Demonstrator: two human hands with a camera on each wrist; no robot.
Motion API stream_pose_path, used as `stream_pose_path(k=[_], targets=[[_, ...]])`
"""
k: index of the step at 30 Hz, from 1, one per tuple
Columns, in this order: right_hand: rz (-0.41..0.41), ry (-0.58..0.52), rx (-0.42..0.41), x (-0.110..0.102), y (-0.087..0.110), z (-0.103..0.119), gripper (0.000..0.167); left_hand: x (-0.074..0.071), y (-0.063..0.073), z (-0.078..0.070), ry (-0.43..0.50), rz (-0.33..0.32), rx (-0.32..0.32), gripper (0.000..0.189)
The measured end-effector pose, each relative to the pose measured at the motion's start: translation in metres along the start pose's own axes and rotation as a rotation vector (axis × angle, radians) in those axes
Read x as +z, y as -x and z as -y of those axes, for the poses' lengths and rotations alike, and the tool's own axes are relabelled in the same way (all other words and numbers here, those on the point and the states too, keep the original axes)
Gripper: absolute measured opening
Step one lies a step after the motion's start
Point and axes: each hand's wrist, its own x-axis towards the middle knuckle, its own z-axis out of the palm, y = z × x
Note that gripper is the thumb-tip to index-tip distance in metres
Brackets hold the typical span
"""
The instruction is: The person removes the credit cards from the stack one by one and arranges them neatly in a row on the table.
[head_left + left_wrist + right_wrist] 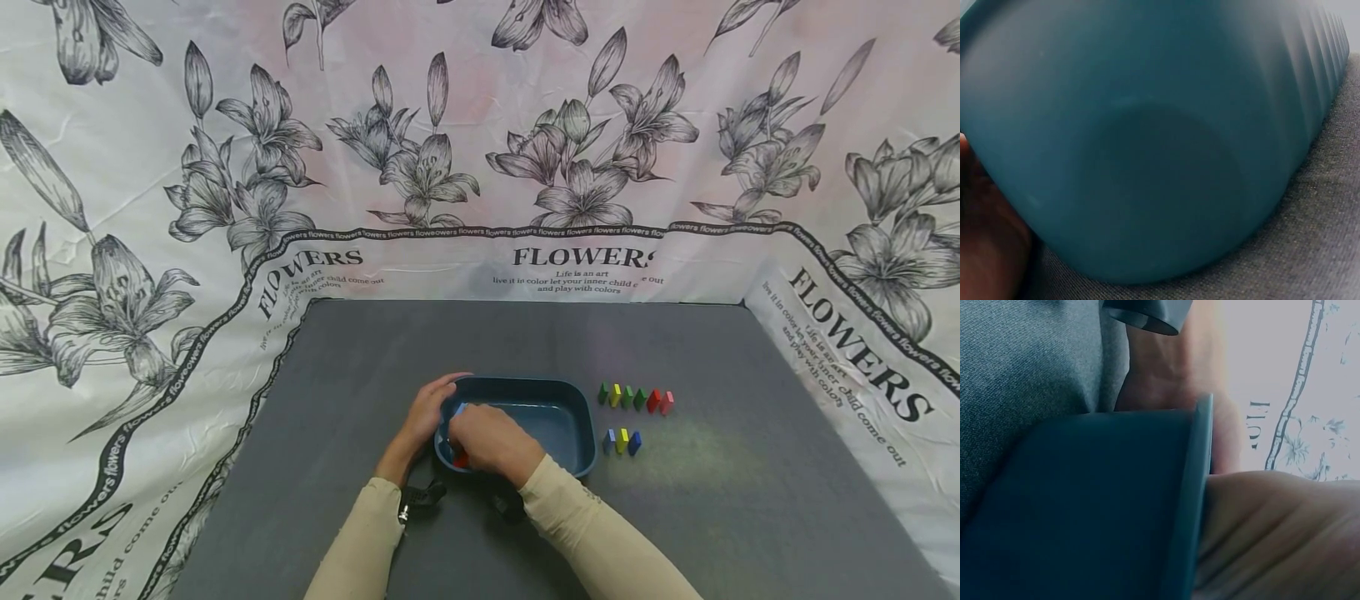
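Observation:
A dark teal plastic tub stands on the grey table. Along its left end lies my left hand, fingers fairly straight and reaching to the far left corner of the rim. In the left wrist view the tub's outer wall fills most of the picture. My right hand dips into the tub's left part, back of the hand up, its fingertips hidden; I cannot tell whether they hold anything. A red block shows below that hand, and a bit of a blue block at its far side.
Right of the tub, small coloured blocks stand upright in two rows. The back row has several green, yellow and red blocks; the front row has a yellow block between two blue ones. A flower-printed cloth walls the table's back and sides.

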Motion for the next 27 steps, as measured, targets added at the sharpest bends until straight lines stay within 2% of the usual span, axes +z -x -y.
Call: stream_pose_path(k=[4, 11, 19, 27], targets=[[-0.019, 0.011, -0.02, 0.0009, -0.0012, 0.0, 0.021, -0.0009, 0.0001, 0.0007, -0.005, 0.024, 0.027, 0.046], [-0.037, 0.045, -0.047, 0.0008, -0.0032, 0.0006, 0.023, -0.0013, -0.0006, 0.0017, 0.004, 0.027, 0.024, 0.046], [-0.025, 0.054, -0.034, 0.0031, -0.0055, 0.0012, 0.024, -0.0015, 0.0005, 0.0019, 0.028, 0.042, 0.021, 0.047], [-0.02, 0.076, -0.037, 0.005, -0.0077, 0.0013, 0.024, -0.0015, -0.0003, 0.0007, 0.001, 0.036, 0.039, 0.046]])
